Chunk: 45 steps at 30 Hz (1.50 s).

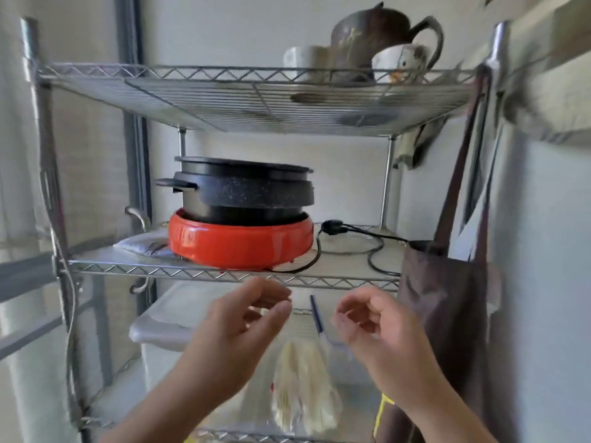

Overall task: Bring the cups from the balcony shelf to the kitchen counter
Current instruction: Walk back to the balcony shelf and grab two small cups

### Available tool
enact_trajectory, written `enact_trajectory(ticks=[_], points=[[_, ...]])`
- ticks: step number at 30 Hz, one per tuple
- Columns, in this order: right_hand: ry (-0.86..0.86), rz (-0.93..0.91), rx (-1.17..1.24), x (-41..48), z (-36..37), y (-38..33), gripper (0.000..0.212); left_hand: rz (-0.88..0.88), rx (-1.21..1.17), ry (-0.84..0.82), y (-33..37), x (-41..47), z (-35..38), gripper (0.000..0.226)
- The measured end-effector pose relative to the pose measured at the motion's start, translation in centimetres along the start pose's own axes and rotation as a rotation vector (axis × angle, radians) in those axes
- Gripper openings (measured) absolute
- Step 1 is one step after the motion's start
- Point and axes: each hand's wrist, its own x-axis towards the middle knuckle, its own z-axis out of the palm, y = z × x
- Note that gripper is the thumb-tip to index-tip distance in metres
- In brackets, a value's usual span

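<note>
Two cups stand on the top wire shelf at its right: a plain white cup and a white cup with a painted pattern. A dark teapot sits between and behind them. My left hand and my right hand hover side by side below the middle shelf, well under the cups. Both hands hold nothing, with fingers loosely curled and apart.
On the middle shelf a black pot rests on a red cooker base with a black cord. A brown bag hangs at the rack's right post. Below are a white lidded bin and a plastic bag.
</note>
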Motion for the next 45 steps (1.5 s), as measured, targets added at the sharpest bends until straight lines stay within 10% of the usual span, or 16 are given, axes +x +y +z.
enact_trajectory(ticks=[20, 30, 45], points=[[0.489, -0.484, -0.478, 23.2, -10.2, -13.4, 0.023, 0.477, 0.524, 0.338, 13.6, 25.7, -2.3, 0.017], [0.339, -0.022, -0.728, 30.2, -13.9, -15.1, 0.08, -0.047, 0.867, 0.202, 15.3, 33.8, -3.0, 0.065], [0.1, 0.221, -0.735, 32.7, -13.5, -15.9, 0.072, -0.303, 0.52, -0.092, 14.3, 35.5, -3.8, 0.058]])
